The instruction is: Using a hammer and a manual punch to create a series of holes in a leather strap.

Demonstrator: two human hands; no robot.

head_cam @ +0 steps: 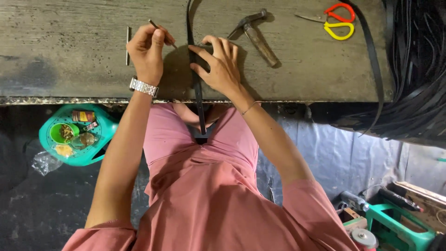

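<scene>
Fingers (pixel 158 35) of my left hand (pixel 146 53) pinch a thin metal punch (pixel 160 30); my right hand (pixel 218 65) presses flat on the black strap (pixel 197 88), upper middle of frame.

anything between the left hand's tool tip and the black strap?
Nothing visible. The left hand holds a thin metal tool tip-down beside the black strap, with only bare bench between. The right hand pins the strap from its other side.
</scene>
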